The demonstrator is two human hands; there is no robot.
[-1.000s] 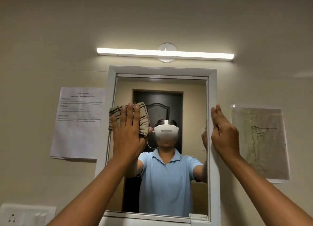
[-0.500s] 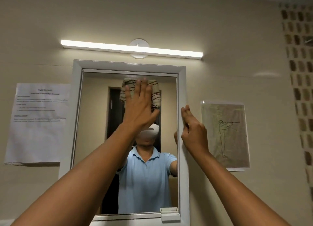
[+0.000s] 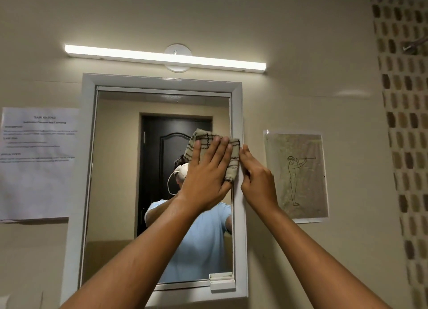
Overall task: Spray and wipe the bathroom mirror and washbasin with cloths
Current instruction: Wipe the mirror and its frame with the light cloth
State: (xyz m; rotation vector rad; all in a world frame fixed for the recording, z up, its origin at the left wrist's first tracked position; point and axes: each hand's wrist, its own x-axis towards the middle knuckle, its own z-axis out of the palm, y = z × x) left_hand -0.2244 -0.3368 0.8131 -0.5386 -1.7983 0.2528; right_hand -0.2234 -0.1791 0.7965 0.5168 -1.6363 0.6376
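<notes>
A white-framed mirror [image 3: 115, 169] hangs on the beige wall. My left hand [image 3: 208, 174] presses a beige cloth with dark stripes [image 3: 234, 156] flat against the glass near the mirror's right edge, fingers spread over it. My right hand [image 3: 257, 176] rests flat on the mirror's right frame [image 3: 238, 114], fingers together and pointing up, just beside the cloth. The glass reflects a person in a light blue shirt and a dark door. The washbasin is out of view.
A lit tube light [image 3: 162, 57] runs above the mirror. A printed sheet [image 3: 37, 163] is taped left of it, a line drawing of a figure [image 3: 296, 174] right of it. A small white latch [image 3: 222, 281] sits at the mirror's lower right. Patterned tiles [image 3: 407, 123] line the far right.
My left hand has swept the cloth from the mirror's left side, up over the top middle, then down and right to the right edge. My right hand stays on the frame.
</notes>
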